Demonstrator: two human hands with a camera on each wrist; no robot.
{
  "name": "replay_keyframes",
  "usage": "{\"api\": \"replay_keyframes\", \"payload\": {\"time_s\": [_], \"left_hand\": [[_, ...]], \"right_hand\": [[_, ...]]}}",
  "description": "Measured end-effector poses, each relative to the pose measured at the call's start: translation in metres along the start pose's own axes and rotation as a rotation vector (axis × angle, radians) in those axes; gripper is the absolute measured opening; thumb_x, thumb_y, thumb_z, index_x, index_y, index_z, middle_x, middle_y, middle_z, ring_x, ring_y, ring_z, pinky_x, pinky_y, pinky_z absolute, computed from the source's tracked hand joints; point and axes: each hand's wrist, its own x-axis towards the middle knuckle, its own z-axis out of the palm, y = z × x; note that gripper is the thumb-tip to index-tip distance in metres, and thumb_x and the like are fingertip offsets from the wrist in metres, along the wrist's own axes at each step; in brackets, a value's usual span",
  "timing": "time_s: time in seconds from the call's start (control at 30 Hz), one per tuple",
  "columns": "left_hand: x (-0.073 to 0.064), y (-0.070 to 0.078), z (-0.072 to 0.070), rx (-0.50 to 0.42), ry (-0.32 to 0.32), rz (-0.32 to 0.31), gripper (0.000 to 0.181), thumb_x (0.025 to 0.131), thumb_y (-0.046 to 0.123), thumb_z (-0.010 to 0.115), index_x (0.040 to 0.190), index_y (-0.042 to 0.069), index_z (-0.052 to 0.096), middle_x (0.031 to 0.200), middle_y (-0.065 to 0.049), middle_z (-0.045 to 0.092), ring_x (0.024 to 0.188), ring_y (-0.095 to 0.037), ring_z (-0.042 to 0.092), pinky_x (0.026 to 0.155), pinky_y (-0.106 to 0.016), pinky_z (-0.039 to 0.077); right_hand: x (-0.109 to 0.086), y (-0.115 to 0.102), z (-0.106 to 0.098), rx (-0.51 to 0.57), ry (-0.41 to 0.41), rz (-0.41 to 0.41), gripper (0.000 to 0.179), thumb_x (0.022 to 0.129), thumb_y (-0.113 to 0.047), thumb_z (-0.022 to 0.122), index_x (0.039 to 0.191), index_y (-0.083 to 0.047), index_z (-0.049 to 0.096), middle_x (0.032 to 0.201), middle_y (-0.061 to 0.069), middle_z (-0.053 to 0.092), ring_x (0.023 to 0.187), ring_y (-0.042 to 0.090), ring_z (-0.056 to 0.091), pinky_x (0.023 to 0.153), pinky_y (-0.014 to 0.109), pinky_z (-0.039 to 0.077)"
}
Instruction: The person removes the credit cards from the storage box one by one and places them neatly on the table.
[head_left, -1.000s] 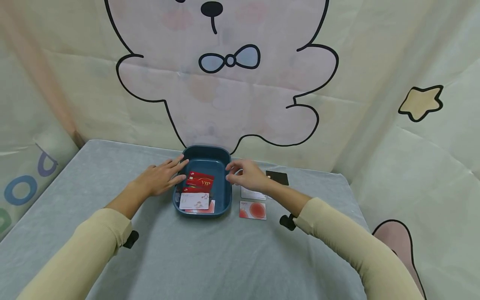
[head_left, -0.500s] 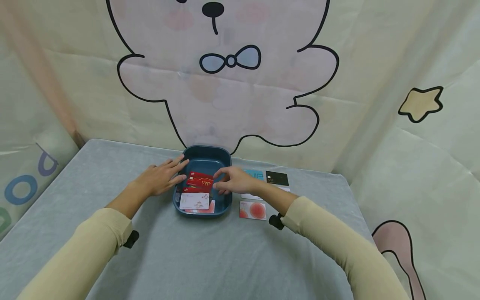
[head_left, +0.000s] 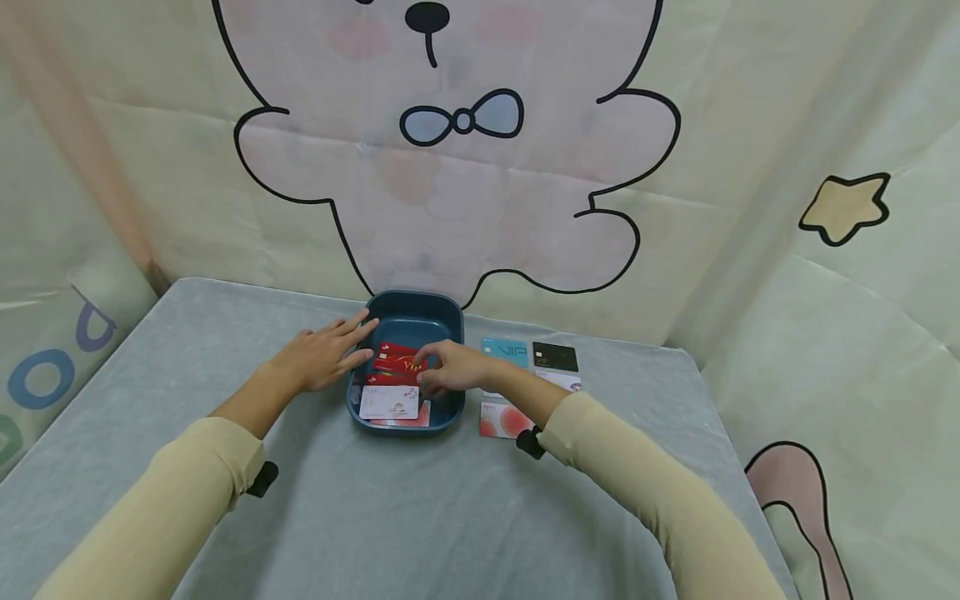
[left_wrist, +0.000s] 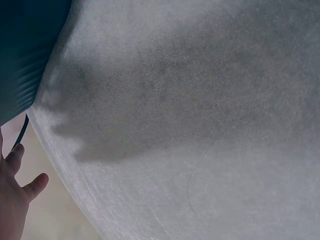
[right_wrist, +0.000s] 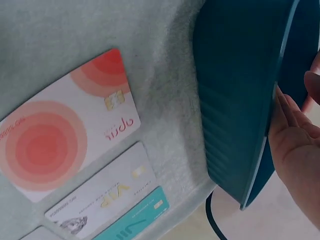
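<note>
The left hand [head_left: 322, 356] lies straight-fingered, grip released, at the rim of the dark-blue rounded plastic tray [head_left: 414, 308]; inside, the right hand [head_left: 456, 367] is over the flat red VIP card [head_left: 392, 364], its grip impossible to tell. Dragging sideways could shift the neighbouring white card [head_left: 388, 402].

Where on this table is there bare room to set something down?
The grey cloth is bare between the sleeves, on the near side of the blue tray, and left of the left hand. The tray's far end is free too. Crowded: its near part, with cards and the right hand, and the cloth just right of it, with more cards.
</note>
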Motion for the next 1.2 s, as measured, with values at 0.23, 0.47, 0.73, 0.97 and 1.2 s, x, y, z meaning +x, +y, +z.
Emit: {"api": "replay_keyframes", "payload": {"time_s": [0.23, 0.47, 0.73, 0.97, 1.2], "left_hand": [[-0.001, 0.001, 0.0, 0.004, 0.012, 0.007, 0.063, 0.105, 0.043, 0.043, 0.159, 0.013, 0.026, 0.164, -0.016, 0.018, 0.143, -0.048, 0.029, 0.103, -0.075, 0.028], [-0.002, 0.002, -0.001, 0.014, 0.014, 0.009, 0.063, 0.105, 0.044, 0.042, 0.158, 0.013, 0.027, 0.164, -0.016, 0.019, 0.143, -0.048, 0.03, 0.103, -0.074, 0.03], [-0.002, 0.003, -0.001, 0.019, 0.022, 0.007, 0.063, 0.105, 0.044, 0.043, 0.158, 0.013, 0.027, 0.164, -0.016, 0.02, 0.142, -0.048, 0.031, 0.103, -0.074, 0.03], [-0.004, 0.002, -0.001, 0.008, 0.026, 0.016, 0.063, 0.105, 0.043, 0.044, 0.158, 0.012, 0.028, 0.164, -0.017, 0.02, 0.142, -0.048, 0.031, 0.102, -0.074, 0.03], [-0.002, 0.0, -0.001, -0.003, 0.022, 0.018, 0.064, 0.105, 0.043, 0.043, 0.158, 0.013, 0.026, 0.164, -0.016, 0.019, 0.143, -0.048, 0.029, 0.103, -0.074, 0.028]], "right_hand": [[0.005, -0.003, 0.004, -0.04, -0.021, 0.011, 0.038, 0.102, -0.011, 0.056, 0.137, 0.002, 0.05, 0.121, 0.021, 0.065, 0.1, 0.032, 0.071, 0.086, 0.039, 0.057], [0.011, -0.005, 0.009, -0.076, -0.015, 0.046, 0.036, 0.101, -0.012, 0.058, 0.135, 0.001, 0.052, 0.115, 0.014, 0.064, 0.097, 0.032, 0.071, 0.084, 0.038, 0.058], [0.016, -0.012, 0.015, -0.076, 0.014, 0.09, 0.032, 0.1, -0.013, 0.06, 0.129, 0.0, 0.055, 0.109, 0.015, 0.063, 0.093, 0.036, 0.07, 0.084, 0.04, 0.058], [0.019, -0.019, 0.02, -0.065, 0.049, 0.117, 0.031, 0.099, -0.018, 0.062, 0.125, -0.002, 0.056, 0.106, 0.013, 0.061, 0.093, 0.038, 0.068, 0.086, 0.041, 0.057], [0.02, -0.02, 0.018, 0.044, 0.082, 0.157, 0.037, 0.098, -0.02, 0.064, 0.127, -0.001, 0.053, 0.105, 0.011, 0.06, 0.097, 0.041, 0.069, 0.088, 0.044, 0.056]]}}
